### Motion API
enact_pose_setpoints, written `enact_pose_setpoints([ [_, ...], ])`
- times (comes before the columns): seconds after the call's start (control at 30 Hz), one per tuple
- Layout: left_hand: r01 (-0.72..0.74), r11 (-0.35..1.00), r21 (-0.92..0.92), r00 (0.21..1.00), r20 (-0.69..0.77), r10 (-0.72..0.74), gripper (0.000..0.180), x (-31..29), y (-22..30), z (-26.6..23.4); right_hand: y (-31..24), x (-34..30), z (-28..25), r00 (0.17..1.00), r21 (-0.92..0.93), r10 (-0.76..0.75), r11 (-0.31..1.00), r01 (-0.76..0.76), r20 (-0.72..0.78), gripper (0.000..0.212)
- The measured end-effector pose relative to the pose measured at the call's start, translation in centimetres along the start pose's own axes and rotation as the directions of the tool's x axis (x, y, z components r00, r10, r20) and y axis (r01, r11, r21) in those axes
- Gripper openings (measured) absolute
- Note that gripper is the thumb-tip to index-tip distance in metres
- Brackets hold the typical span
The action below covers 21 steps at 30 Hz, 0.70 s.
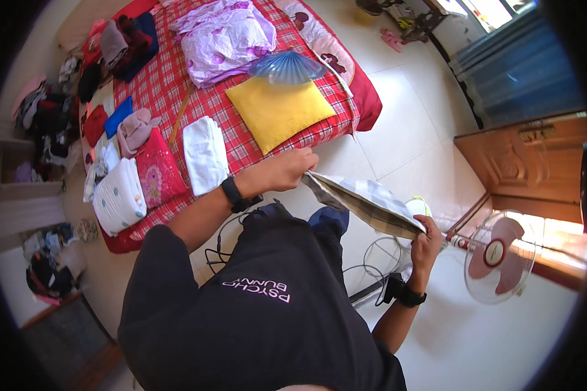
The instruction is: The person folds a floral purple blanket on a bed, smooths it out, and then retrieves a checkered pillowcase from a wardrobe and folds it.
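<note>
Between my two hands stretches a checked cloth point(372, 199) in pale grey, white and brown; its long edge gapes like the mouth of a pillowcase. My left hand point(288, 169) pinches one corner, with the fingers closed. At the opposite corner my right hand point(426, 244) grips the edge. The cloth hangs in the air beside the bed, just off its near edge. A yellow pillow point(282, 111) lies on the bed beyond my left hand, with a blue translucent fan-shaped thing point(287, 68) at its far side. Left of the pillow is a folded white cloth point(205, 154).
A red plaid sheet point(235, 140) covers the bed, which bears a crumpled lilac bedcover point(225, 39), a pink cushion point(158, 174) and a folded white quilt point(120, 197). A standing fan point(496, 254) is close to my right hand. Black cables point(375, 257) trail behind the cloth.
</note>
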<state>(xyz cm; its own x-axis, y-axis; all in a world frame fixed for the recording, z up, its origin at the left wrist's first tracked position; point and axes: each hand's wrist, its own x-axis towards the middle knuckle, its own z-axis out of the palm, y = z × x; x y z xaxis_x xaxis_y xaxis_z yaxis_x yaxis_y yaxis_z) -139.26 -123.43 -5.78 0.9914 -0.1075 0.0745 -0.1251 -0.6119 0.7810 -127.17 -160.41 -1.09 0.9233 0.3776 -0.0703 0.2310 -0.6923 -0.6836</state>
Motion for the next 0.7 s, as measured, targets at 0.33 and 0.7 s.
enact_pose_setpoints([
  [0.33, 0.543, 0.839, -0.018, 0.833, -0.113, -0.541, 0.013, 8.2, 3.4, 6.4, 2.5, 22.3, -4.8, 0.858, 0.250, -0.171, 0.967, 0.052, 0.485, 0.028],
  [0.7, 0.455, 0.777, -0.435, 0.749, -0.286, -0.598, 0.031, 18.8, -0.3, 4.7, 3.1, 42.3, -4.0, 0.683, 0.128, -0.213, 0.976, 0.173, 0.699, 0.023],
])
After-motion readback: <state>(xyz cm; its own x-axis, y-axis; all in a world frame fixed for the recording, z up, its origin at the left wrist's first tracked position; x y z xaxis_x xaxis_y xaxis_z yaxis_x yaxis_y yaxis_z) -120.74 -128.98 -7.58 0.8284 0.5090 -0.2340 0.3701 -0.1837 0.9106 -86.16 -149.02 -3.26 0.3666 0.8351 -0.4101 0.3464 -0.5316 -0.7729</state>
